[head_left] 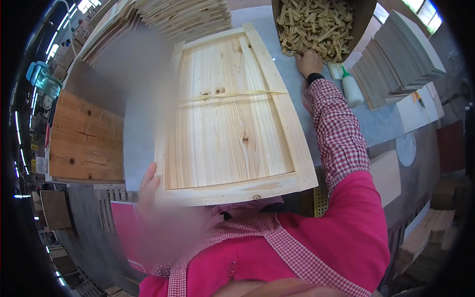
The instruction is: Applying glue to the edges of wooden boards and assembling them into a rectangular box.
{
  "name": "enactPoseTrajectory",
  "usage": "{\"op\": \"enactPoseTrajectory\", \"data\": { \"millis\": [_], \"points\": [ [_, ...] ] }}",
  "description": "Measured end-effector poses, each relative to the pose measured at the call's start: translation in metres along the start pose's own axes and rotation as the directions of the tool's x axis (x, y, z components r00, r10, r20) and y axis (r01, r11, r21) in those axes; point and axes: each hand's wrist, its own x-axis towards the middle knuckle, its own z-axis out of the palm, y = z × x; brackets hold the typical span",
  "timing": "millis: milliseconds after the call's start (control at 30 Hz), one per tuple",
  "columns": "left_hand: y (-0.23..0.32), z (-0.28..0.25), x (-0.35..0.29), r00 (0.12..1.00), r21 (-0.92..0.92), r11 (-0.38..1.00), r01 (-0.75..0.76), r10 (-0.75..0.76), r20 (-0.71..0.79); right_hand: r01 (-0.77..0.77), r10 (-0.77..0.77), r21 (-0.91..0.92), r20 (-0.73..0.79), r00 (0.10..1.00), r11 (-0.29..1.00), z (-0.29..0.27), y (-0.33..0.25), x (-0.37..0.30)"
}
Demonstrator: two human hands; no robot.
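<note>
Panel look: the framed pine panel (232,119) in front of me is pale boards set side by side inside a raised border of flat strips, with dark knots near the middle and one thin loose wooden slat (237,94) lying crosswise on its upper half.
Panel place: it lies flat on the grey worktable (141,148), its near edge just above my chest, its far edge close to the stacks at the back.
Panel axis: its long axis runs away from me, leaning slightly to the right at the far end; the boards' grain follows the same line, and the slat crosses it.
Left hand: my left hand (147,185) grips the panel's near left corner, fingers curled over the frame edge; part of the hand is blurred, so I cannot tell more of the grip.
Right hand: my right hand (309,62) is stretched past the panel's far right corner into the box of short wood strips (316,24); the fingers are buried among the strips, so I cannot tell if they are closed on one.
Right of the panel: a white glue bottle (352,89) with a green tip stands beside my checked sleeve, then a fanned stack of grey boards (401,57).
Back: stacked pale wooden panels (183,15) lie just beyond the panel's far edge.
Left: a darker knotty wooden board (86,138) lies at the table's left edge, well apart from the panel.
</note>
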Motion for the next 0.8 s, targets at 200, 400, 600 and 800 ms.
{"op": "enactPoseTrajectory", "data": {
  "millis": [200,400,600,800],
  "points": [
    [-0.001,0.005,0.004,1.000,-0.021,0.999,-0.027,0.027,0.008,0.036,-0.037,0.016,0.033,0.999,0.999,-0.002,0.002,-0.004],
    [0.000,0.008,0.006,0.999,0.021,0.999,-0.030,0.030,-0.012,0.342,-0.249,-0.166,0.415,0.875,0.925,-0.030,-0.019,-0.031],
    [0.006,0.005,0.012,0.999,0.035,0.999,0.025,-0.026,0.031,0.416,-0.458,0.211,0.218,0.862,0.884,-0.104,-0.034,-0.068],
    [0.002,-0.001,0.012,0.997,-0.102,0.994,0.050,-0.043,0.063,0.311,-0.330,0.558,-0.069,0.941,0.770,-0.196,-0.035,-0.057]
  ]
}}
